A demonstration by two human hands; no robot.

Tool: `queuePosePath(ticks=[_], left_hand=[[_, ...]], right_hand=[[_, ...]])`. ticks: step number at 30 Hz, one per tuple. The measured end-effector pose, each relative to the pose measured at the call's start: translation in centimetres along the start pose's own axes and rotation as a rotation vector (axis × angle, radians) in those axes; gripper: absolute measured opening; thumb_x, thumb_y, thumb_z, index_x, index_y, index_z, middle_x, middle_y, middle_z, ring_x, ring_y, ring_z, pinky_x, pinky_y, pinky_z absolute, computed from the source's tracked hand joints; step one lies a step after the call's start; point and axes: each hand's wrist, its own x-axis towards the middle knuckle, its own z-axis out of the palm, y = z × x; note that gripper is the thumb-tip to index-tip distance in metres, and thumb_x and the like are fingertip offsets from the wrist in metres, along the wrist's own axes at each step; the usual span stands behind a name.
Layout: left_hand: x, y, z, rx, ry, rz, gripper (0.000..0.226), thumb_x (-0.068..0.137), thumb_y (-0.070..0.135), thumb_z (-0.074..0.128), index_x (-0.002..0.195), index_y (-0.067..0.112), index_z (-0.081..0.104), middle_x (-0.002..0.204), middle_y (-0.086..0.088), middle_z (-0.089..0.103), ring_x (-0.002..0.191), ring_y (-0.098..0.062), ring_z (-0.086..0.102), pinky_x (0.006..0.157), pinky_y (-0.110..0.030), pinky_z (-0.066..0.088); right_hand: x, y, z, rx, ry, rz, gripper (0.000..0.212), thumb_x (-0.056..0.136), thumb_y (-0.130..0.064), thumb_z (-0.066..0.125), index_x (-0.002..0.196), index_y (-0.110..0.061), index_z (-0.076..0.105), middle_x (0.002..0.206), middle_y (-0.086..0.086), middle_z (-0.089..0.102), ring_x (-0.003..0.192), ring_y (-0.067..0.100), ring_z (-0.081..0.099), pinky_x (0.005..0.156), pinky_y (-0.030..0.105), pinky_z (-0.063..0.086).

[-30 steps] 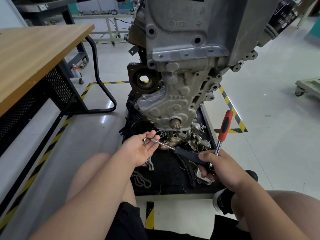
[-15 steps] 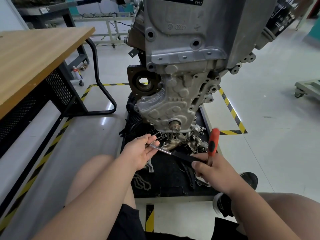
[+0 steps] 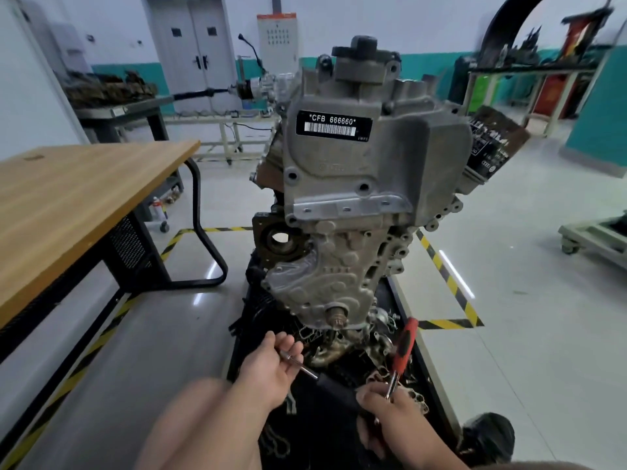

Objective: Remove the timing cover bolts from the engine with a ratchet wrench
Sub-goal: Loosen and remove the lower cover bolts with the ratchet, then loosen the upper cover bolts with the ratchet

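Both below engine (image 3: 356, 205) edge: L hand (image 3: 268, 371) holds shaft (image 3: 300, 366), R hand (image 3: 390, 408) ratchet (image 3: 405, 344).

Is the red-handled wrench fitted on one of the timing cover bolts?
No, the right hand grips the red-handled wrench by its metal end, its handle sticking up free, below the timing cover.

Floor: pale grey floor (image 3: 509, 266), glossy, ceiling-light glare streaks; yellow-black hazard tape (image 3: 447, 276) boxes my spot.
Near left: wood-top bench (image 3: 68, 205), black frame.
Far left: steel table (image 3: 135, 108), cluttered.
Far wall: white over teal band (image 3: 431, 64); grey double door (image 3: 200, 52); orange-topped cabinet (image 3: 276, 39).
Far right: metal rack (image 3: 529, 72) with dark parts I can't identify; wheeled trolley (image 3: 583, 237) nearer.
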Motion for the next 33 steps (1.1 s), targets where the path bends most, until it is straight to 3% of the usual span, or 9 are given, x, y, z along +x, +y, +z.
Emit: queuePosePath(ticks=[5,8,11,14,18,22,27,30,33], left_hand=[[-0.6,-0.5,-0.2,0.046,-0.026,0.047,0.034,0.105,0.030,0.041,0.087,0.008,0.060,0.052,-0.001,0.062,0.052,-0.019,0.065,0.054,-0.032,0.051],[-1.7,0.1,0.1,0.090,-0.029,0.081,0.033,0.105,0.027,0.040,0.087,0.006,0.060,0.052,-0.002,0.061,0.057,-0.021,0.063,0.056,-0.034,0.050],[-4.2,2.9,1.6,0.178,-0.078,0.175,0.033,0.105,0.026,0.039,0.088,0.007,0.058,0.049,0.000,0.060,0.048,-0.018,0.064,0.052,-0.032,0.051],[-8.3,8.3,5.3,0.296,-0.161,0.388,0.034,0.106,0.029,0.036,0.089,0.010,0.059,0.051,0.002,0.058,0.043,-0.013,0.060,0.043,-0.024,0.049],[-13.8,15.8,10.6,0.551,-0.157,0.740,0.039,0.103,0.034,0.039,0.085,0.014,0.066,0.055,0.002,0.044,0.037,-0.011,0.041,0.039,-0.023,0.033],[-17.2,20.2,15.0,0.705,-0.278,0.780,0.035,0.103,0.030,0.039,0.082,0.013,0.063,0.055,0.002,0.032,0.039,-0.011,0.025,0.038,-0.021,0.021],[-18.7,22.2,18.4,0.911,-0.121,1.109,0.046,0.095,0.035,0.054,0.054,0.015,0.047,0.051,0.000,0.043,0.051,-0.022,0.042,0.051,-0.030,0.030],[-18.9,23.1,19.6,0.998,-0.043,1.194,0.049,0.091,0.041,0.059,0.054,0.014,0.043,0.053,-0.001,0.043,0.051,-0.020,0.042,0.048,-0.030,0.026],[-19.0,23.6,20.7,1.083,0.002,1.333,0.054,0.090,0.040,0.061,0.048,0.013,0.040,0.047,-0.001,0.037,0.045,-0.017,0.036,0.044,-0.032,0.020]], right_hand=[[-0.7,0.1,0.3,0.259,0.016,0.103,0.027,0.095,-0.019,0.053,0.075,0.000,0.054,0.050,0.020,0.050,0.033,0.024,0.037,0.054,0.038,0.034],[-1.6,-0.8,0.3,0.241,0.003,0.056,0.030,0.093,-0.018,0.056,0.068,-0.002,0.055,0.052,0.020,0.050,0.035,0.023,0.038,0.061,0.043,0.034],[-3.1,-3.6,0.4,0.152,-0.037,-0.082,0.014,0.089,-0.013,0.062,0.084,0.000,0.060,0.054,0.020,0.054,0.039,0.022,0.039,0.045,0.028,0.030],[-4.6,-8.2,1.4,0.156,0.018,-0.270,0.015,0.089,-0.010,0.065,0.102,-0.004,0.060,0.051,0.016,0.054,0.038,0.020,0.040,0.037,0.021,0.028],[-7.5,-15.7,2.8,0.190,0.079,-0.536,0.016,0.079,-0.026,0.061,0.094,-0.022,0.063,0.051,0.009,0.052,0.038,0.013,0.043,0.038,0.018,0.032],[-9.6,-22.2,2.6,0.172,0.267,-0.656,0.020,0.072,-0.030,0.056,0.088,-0.024,0.065,0.046,0.003,0.052,0.039,0.012,0.045,0.038,0.017,0.034],[-11.1,-26.7,3.1,0.149,0.407,-0.707,0.023,0.070,-0.032,0.055,0.090,-0.022,0.062,0.045,0.000,0.056,0.040,0.012,0.047,0.038,0.019,0.036],[-11.6,-28.1,4.0,0.107,0.422,-0.727,0.022,0.072,-0.030,0.055,0.092,-0.021,0.059,0.045,-0.001,0.057,0.039,0.009,0.049,0.039,0.018,0.039],[-11.7,-29.0,4.5,0.097,0.447,-0.734,0.005,0.081,-0.021,0.056,0.086,-0.019,0.057,0.052,0.001,0.055,0.044,0.011,0.047,0.039,0.018,0.038]])
